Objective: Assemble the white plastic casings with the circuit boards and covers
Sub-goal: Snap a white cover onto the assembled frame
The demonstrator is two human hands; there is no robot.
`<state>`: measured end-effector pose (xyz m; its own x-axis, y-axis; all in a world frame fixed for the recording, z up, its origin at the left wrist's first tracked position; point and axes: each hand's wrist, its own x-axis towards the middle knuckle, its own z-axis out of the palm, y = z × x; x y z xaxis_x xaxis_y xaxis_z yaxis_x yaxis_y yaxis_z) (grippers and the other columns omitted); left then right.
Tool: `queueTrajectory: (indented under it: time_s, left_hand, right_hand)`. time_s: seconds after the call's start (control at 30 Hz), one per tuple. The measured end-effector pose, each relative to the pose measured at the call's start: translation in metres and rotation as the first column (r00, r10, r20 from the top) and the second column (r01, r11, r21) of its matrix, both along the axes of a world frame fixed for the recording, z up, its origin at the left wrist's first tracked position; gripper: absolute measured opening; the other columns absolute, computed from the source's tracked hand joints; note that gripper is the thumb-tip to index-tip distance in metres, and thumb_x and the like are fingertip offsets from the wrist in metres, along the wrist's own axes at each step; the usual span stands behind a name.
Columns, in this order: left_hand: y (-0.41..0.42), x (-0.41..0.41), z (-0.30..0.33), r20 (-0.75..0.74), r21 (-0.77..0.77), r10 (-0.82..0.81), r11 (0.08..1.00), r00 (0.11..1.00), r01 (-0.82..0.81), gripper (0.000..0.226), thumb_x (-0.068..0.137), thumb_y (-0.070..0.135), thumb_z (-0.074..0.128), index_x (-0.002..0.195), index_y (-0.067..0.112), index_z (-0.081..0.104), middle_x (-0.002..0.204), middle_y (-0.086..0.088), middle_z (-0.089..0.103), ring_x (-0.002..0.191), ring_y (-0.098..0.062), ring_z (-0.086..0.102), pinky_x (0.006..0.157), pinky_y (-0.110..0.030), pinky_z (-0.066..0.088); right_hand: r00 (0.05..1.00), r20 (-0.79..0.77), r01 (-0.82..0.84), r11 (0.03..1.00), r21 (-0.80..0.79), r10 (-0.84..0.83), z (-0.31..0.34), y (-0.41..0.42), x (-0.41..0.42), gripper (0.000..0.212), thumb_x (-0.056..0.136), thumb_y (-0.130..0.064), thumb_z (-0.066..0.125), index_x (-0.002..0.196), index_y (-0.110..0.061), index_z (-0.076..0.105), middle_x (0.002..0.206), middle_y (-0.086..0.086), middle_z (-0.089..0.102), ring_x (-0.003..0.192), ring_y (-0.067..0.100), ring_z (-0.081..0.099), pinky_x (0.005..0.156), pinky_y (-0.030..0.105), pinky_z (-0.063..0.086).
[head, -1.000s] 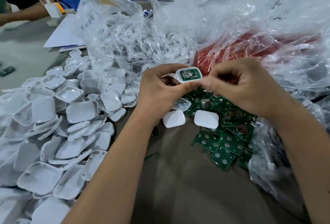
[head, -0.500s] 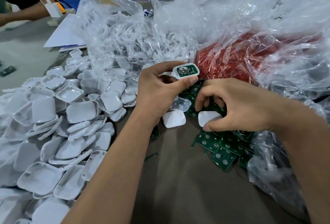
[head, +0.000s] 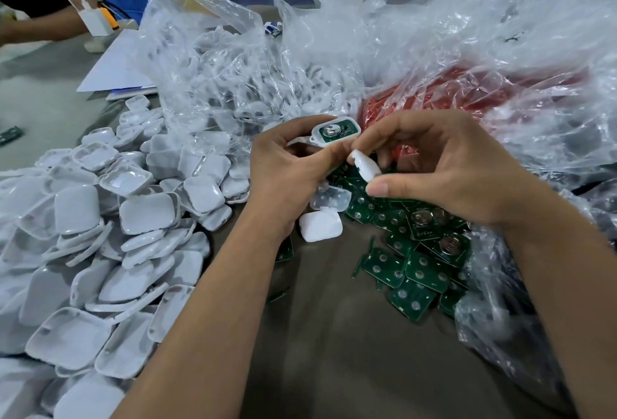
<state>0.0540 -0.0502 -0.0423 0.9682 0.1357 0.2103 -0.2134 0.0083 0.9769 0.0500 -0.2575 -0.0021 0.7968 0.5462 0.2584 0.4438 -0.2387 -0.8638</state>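
My left hand [head: 287, 171] grips a white casing [head: 335, 131] with a green circuit board seated in it, held face up above the table. My right hand [head: 444, 168] pinches a white cover [head: 365, 165] between thumb and fingers, tilted on edge just below and right of the casing. Another white cover [head: 320, 225] lies on the table under my hands, beside a clear plastic piece [head: 330, 197]. Green circuit boards [head: 414, 261] are heaped to the right.
A large pile of white casings and covers [head: 110, 238] fills the left. Clear plastic bags [head: 417, 51] with white parts and red parts [head: 444, 94] crowd the back and right. Another person's arm [head: 36, 26], a charger and bottles are at the far left.
My right hand dropped to the table, picked up a white cover from beside the circuit boards, and lifted it up to the casing held in my left hand.
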Motion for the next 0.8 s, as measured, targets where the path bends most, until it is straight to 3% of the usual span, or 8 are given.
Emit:
queueTrajectory:
  time_s: [0.07, 0.13, 0.27, 0.37, 0.47, 0.57, 0.7, 0.8]
  left_hand:
    - [0.000, 0.000, 0.000, -0.012, -0.006, 0.010, 1.000, 1.000, -0.010, 0.029, 0.074, 0.016, 0.092, 0.100, 0.018, 0.081, 0.088, -0.009, 0.079, 0.087, -0.039, 0.074, 0.077, -0.042, 0.064]
    - [0.000, 0.001, 0.000, -0.015, 0.007, 0.011, 1.000, 1.000, -0.011, 0.028, 0.074, 0.013, 0.091, 0.100, 0.018, 0.081, 0.087, -0.010, 0.079, 0.088, -0.041, 0.073, 0.078, -0.044, 0.064]
    - [0.000, -0.001, 0.002, -0.009, 0.041, 0.015, 0.999, 1.000, -0.015, 0.032, 0.072, 0.013, 0.092, 0.102, 0.018, 0.080, 0.088, -0.003, 0.079, 0.084, -0.030, 0.076, 0.076, -0.039, 0.064]
    - [-0.001, -0.002, 0.003, 0.000, 0.070, 0.025, 0.997, 1.000, -0.025, 0.034, 0.070, 0.021, 0.094, 0.101, 0.022, 0.080, 0.089, 0.001, 0.079, 0.080, -0.023, 0.075, 0.073, -0.034, 0.064]
    - [-0.004, -0.003, 0.002, 0.033, 0.115, 0.029, 0.993, 0.999, -0.032, 0.040, 0.071, 0.014, 0.094, 0.108, 0.017, 0.079, 0.097, 0.000, 0.079, 0.081, -0.017, 0.074, 0.073, -0.030, 0.061]
    - [-0.007, -0.004, 0.003, 0.045, 0.124, 0.027, 0.992, 0.999, -0.033, 0.044, 0.070, 0.009, 0.093, 0.110, 0.013, 0.078, 0.105, -0.003, 0.078, 0.087, -0.021, 0.075, 0.080, -0.041, 0.063]
    - [-0.009, -0.005, 0.003, 0.078, 0.140, -0.017, 0.990, 0.997, 0.006, 0.045, 0.069, 0.008, 0.093, 0.111, 0.013, 0.077, 0.108, -0.007, 0.076, 0.095, -0.034, 0.072, 0.085, -0.055, 0.058]
    - [-0.010, -0.005, 0.003, 0.121, 0.170, -0.025, 0.986, 0.992, 0.004, 0.046, 0.069, 0.010, 0.094, 0.112, 0.012, 0.077, 0.109, -0.008, 0.075, 0.094, -0.026, 0.073, 0.083, -0.044, 0.061]
  right_hand:
    - [0.999, -0.025, -0.022, 0.996, 0.085, 0.024, -0.002, 0.001, 0.001, 0.039, 0.075, -0.015, 0.087, 0.112, -0.015, 0.076, 0.095, 0.002, 0.071, 0.093, 0.041, 0.064, 0.083, 0.070, 0.054]
    - [0.999, -0.030, -0.027, 0.993, 0.115, 0.031, -0.004, 0.000, 0.003, 0.040, 0.075, -0.014, 0.087, 0.113, -0.013, 0.075, 0.101, 0.003, 0.074, 0.096, 0.043, 0.062, 0.082, 0.074, 0.051]
    - [0.998, -0.050, -0.026, 0.990, 0.139, 0.033, -0.008, -0.001, 0.006, 0.042, 0.076, -0.017, 0.089, 0.115, -0.016, 0.074, 0.108, 0.004, 0.076, 0.089, 0.026, 0.065, 0.078, 0.055, 0.050]
    - [0.997, -0.076, -0.009, 0.975, 0.222, 0.027, -0.009, -0.001, 0.010, 0.051, 0.078, -0.016, 0.087, 0.126, -0.017, 0.071, 0.110, 0.008, 0.076, 0.097, 0.021, 0.070, 0.085, 0.036, 0.057]
    - [0.993, -0.116, 0.069, 0.936, 0.344, -0.031, -0.009, -0.002, 0.011, 0.040, 0.080, -0.015, 0.084, 0.118, -0.020, 0.076, 0.103, 0.014, 0.075, 0.084, 0.018, 0.069, 0.067, 0.022, 0.057]
    - [0.963, -0.222, 0.239, 0.866, 0.438, -0.153, -0.010, -0.002, 0.014, 0.020, 0.074, -0.017, 0.084, 0.094, -0.019, 0.082, 0.085, 0.012, 0.076, 0.067, 0.018, 0.067, 0.051, 0.020, 0.049]
    - [0.912, -0.355, 0.373, 0.780, 0.503, -0.207, -0.008, -0.004, 0.015, 0.027, 0.072, -0.011, 0.081, 0.098, -0.017, 0.079, 0.081, 0.010, 0.073, 0.060, 0.015, 0.064, 0.048, 0.019, 0.048]
    - [0.925, -0.326, 0.344, 0.799, 0.493, -0.196, -0.006, -0.001, 0.014, 0.021, 0.075, -0.012, 0.078, 0.094, -0.019, 0.082, 0.079, 0.009, 0.072, 0.059, 0.015, 0.063, 0.050, 0.018, 0.048]
